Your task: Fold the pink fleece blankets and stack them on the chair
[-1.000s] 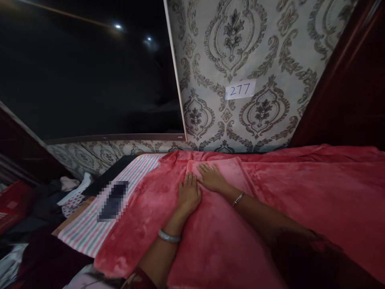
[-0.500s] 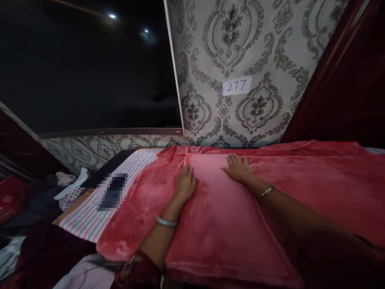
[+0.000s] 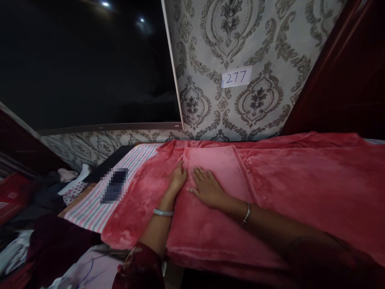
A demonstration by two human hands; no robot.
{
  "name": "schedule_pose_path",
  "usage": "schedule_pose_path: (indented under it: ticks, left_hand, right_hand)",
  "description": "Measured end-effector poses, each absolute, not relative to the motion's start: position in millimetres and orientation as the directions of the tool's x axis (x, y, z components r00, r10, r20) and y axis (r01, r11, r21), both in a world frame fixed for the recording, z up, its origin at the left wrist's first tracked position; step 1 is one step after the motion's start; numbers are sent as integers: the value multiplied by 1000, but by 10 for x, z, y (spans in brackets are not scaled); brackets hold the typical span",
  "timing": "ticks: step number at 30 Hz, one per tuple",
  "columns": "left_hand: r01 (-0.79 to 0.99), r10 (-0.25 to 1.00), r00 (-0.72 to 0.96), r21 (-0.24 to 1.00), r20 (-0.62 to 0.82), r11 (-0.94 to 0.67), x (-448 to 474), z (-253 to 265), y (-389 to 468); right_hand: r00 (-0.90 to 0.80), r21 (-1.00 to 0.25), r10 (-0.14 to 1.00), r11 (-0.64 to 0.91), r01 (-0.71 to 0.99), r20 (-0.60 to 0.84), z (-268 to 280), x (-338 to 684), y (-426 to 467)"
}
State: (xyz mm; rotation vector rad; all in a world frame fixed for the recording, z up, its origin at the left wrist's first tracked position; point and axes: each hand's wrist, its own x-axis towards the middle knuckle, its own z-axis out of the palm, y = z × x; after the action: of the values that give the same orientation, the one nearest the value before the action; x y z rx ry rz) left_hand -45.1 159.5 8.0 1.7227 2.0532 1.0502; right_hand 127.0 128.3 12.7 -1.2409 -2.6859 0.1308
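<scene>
A red plush blanket covers most of the surface before me. A folded panel of it lies in the middle, its paler pink side up. My right hand rests palm down on this panel, fingers stretched out and slightly apart. Along the panel's left edge lies my left hand, its fingers pointing away from me and partly turned from view. It touches the blanket there without visibly gripping it. Each wrist wears a bracelet.
A striped cloth shows left of the blanket, with a dark, pixelated item on it. Heaped clothes lie at lower left. Behind are a large television and patterned wallpaper with a paper label reading 277.
My right hand has moved left and nearer, from the panel's far right part to beside my left hand. My left hand has shifted slightly left and turned. The view has tilted a little.
</scene>
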Motion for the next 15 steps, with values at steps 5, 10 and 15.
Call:
schedule_pose_path:
  ticks: [5, 10, 15]
  left_hand:
    - [750, 943, -250, 659, 221, 45, -410, 160, 1536]
    - [703, 942, -273, 708, 194, 58, -420, 179, 1586]
    - [580, 938, -294, 814, 182, 24, -475, 177, 1605]
  right_hand:
    - [-514, -79, 854, 520, 851, 80, 83, 1871, 1386]
    - [-428, -13, 896, 432, 902, 117, -1, 2439, 1386]
    - [-408, -28, 908, 412, 911, 97, 36, 2686, 1326]
